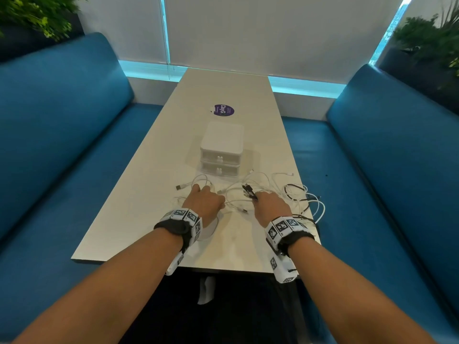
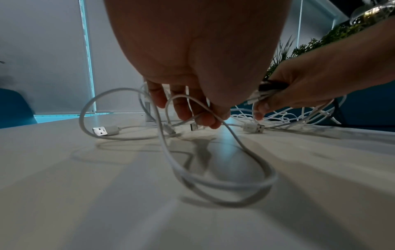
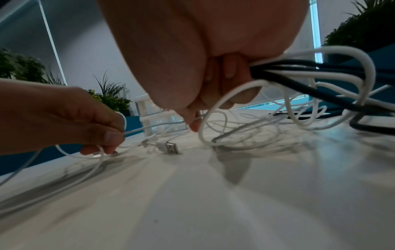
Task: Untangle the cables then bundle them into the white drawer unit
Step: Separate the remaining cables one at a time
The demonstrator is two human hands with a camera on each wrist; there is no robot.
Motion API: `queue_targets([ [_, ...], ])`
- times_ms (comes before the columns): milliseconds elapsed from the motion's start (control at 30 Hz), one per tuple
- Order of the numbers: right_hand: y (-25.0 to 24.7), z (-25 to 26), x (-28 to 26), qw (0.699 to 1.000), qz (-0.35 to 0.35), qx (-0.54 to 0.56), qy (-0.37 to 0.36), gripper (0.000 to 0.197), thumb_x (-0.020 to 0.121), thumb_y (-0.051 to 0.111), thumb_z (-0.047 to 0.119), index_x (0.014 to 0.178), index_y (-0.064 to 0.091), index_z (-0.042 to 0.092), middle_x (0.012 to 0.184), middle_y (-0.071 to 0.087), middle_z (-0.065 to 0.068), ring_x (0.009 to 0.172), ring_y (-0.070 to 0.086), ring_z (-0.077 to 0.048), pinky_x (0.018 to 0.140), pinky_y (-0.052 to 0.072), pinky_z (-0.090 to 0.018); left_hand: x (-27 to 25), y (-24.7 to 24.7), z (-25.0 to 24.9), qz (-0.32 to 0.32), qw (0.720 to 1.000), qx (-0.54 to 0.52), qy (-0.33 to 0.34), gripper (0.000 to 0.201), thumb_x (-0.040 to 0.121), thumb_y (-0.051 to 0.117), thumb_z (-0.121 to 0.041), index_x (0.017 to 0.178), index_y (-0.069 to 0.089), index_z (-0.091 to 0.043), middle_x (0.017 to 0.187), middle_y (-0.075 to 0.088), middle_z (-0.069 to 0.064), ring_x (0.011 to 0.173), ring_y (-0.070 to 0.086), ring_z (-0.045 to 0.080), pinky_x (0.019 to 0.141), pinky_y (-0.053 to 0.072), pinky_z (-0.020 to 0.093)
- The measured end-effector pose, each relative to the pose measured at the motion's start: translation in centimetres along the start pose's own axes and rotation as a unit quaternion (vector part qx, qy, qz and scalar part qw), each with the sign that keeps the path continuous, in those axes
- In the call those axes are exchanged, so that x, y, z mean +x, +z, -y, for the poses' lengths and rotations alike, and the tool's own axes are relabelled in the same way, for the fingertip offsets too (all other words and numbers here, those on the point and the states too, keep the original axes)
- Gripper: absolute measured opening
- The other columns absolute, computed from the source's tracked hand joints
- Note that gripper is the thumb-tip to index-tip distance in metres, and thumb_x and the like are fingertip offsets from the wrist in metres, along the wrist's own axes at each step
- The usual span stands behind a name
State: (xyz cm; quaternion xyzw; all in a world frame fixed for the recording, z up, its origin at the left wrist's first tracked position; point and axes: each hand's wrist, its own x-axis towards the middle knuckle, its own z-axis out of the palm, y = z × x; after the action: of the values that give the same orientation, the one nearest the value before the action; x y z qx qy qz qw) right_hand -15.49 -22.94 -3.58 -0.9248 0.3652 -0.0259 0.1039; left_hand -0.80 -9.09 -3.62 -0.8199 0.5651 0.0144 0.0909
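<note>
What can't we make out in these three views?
- Head view: drawer unit contents; fronts too pale to see through.
- Head view: left hand fingertips, hidden behind its back.
- Right wrist view: the right hand palm hides how many cables it grips.
- Head view: sticker small print, too small.

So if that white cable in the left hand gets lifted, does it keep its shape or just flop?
Probably flops: the white cable sags in loose loops below the left hand. It looks thin, so likely light. It may drag neighbours along, since it seems to run into the tangle that the right hand grips.
</note>
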Motion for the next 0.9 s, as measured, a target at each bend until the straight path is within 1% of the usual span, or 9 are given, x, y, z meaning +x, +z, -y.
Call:
queue_targets([
  [67, -0.1, 0.6, -0.1, 0.999, -0.005, 0.035, -0.020, 0.025, 0.101, 0.042, 0.030, 0.107, 0.063, 0.018, 0.104, 0.066, -0.007, 0.098, 0.062, -0.030, 0.080, 0.052, -0.039, 0.2, 0.2, -0.4, -0.005, 1.000, -0.005, 0.001, 0.023, 0.105, 0.036, -0.025, 0.110, 0.059, -0.027, 0.101, 0.068, 0.001, 0.105, 0.050, 0.026, 0.093, 0.032, 0.043],
  [200, 0.2, 2.1, -0.5, 0.993, 0.032, 0.088, -0.074, 0.022, 0.100, 0.045, 0.029, 0.104, 0.063, 0.018, 0.096, 0.069, -0.009, 0.089, 0.063, -0.032, 0.073, 0.052, -0.039, 0.8, -0.1, -1.6, -0.021, 1.000, -0.021, 0.005, 0.025, 0.103, 0.039, -0.023, 0.111, 0.061, -0.031, 0.102, 0.068, -0.001, 0.105, 0.050, 0.025, 0.092, 0.032, 0.043],
  [333, 0.4, 2.6, -0.3, 0.989, 0.032, 0.134, -0.060, 0.021, 0.098, 0.049, 0.029, 0.100, 0.067, 0.018, 0.095, 0.070, -0.009, 0.089, 0.064, -0.031, 0.076, 0.052, -0.040, 1.1, -0.1, -1.9, -0.044, 0.998, -0.038, 0.012, 0.025, 0.101, 0.041, -0.020, 0.105, 0.062, -0.033, 0.098, 0.069, -0.006, 0.103, 0.049, 0.024, 0.089, 0.030, 0.042],
  [400, 0.1, 2.4, -0.2, 0.989, 0.040, 0.129, -0.058, 0.022, 0.098, 0.051, 0.033, 0.099, 0.067, 0.018, 0.093, 0.070, -0.009, 0.087, 0.064, -0.030, 0.075, 0.052, -0.039, 0.9, 0.0, -1.6, -0.048, 0.998, -0.031, 0.014, 0.021, 0.104, 0.040, -0.027, 0.105, 0.061, -0.030, 0.099, 0.070, -0.004, 0.104, 0.049, 0.025, 0.089, 0.030, 0.042],
  [467, -0.1, 1.7, -0.1, 0.993, 0.035, 0.100, -0.052, 0.022, 0.098, 0.050, 0.033, 0.100, 0.067, 0.018, 0.092, 0.069, -0.009, 0.088, 0.064, -0.031, 0.075, 0.053, -0.039, 0.6, 0.0, -1.0, -0.030, 0.999, -0.021, 0.017, 0.024, 0.106, 0.036, -0.031, 0.106, 0.059, -0.026, 0.101, 0.069, -0.002, 0.106, 0.049, 0.025, 0.092, 0.030, 0.043],
  [567, -0.5, -0.2, 0.2, 0.998, 0.019, 0.060, 0.002, 0.025, 0.100, 0.047, 0.033, 0.106, 0.065, 0.017, 0.097, 0.068, -0.009, 0.088, 0.064, -0.031, 0.076, 0.053, -0.039, 0.1, 0.2, 0.2, -0.011, 1.000, 0.005, 0.012, 0.024, 0.106, 0.035, -0.028, 0.108, 0.059, -0.026, 0.101, 0.067, -0.003, 0.104, 0.051, 0.024, 0.093, 0.031, 0.044],
  [700, -0.8, -1.5, 0.0, 0.998, 0.016, 0.018, 0.054, 0.027, 0.101, 0.044, 0.033, 0.107, 0.064, 0.016, 0.095, 0.066, -0.008, 0.085, 0.064, -0.029, 0.069, 0.050, -0.034, 0.2, 0.3, 0.4, -0.025, 1.000, 0.017, 0.008, 0.023, 0.104, 0.040, -0.024, 0.108, 0.060, -0.032, 0.094, 0.065, -0.005, 0.099, 0.052, 0.021, 0.091, 0.031, 0.041],
  [800, -0.9, -0.6, -0.5, 0.999, 0.000, 0.019, 0.043, 0.026, 0.102, 0.042, 0.031, 0.107, 0.063, 0.016, 0.100, 0.066, -0.009, 0.090, 0.065, -0.030, 0.075, 0.052, -0.036, 0.4, 0.0, -0.1, -0.025, 0.999, 0.020, 0.013, 0.024, 0.102, 0.040, -0.022, 0.106, 0.061, -0.033, 0.093, 0.065, -0.005, 0.098, 0.052, 0.021, 0.093, 0.031, 0.041],
  [900, -0.5, 1.0, -1.0, 1.000, -0.002, 0.023, -0.007, 0.027, 0.102, 0.041, 0.032, 0.108, 0.062, 0.017, 0.102, 0.065, -0.009, 0.094, 0.063, -0.032, 0.077, 0.051, -0.038, 0.5, -0.2, -1.0, -0.025, 0.999, 0.024, 0.020, 0.024, 0.101, 0.041, -0.022, 0.108, 0.060, -0.034, 0.094, 0.065, -0.004, 0.098, 0.053, 0.021, 0.094, 0.030, 0.042],
])
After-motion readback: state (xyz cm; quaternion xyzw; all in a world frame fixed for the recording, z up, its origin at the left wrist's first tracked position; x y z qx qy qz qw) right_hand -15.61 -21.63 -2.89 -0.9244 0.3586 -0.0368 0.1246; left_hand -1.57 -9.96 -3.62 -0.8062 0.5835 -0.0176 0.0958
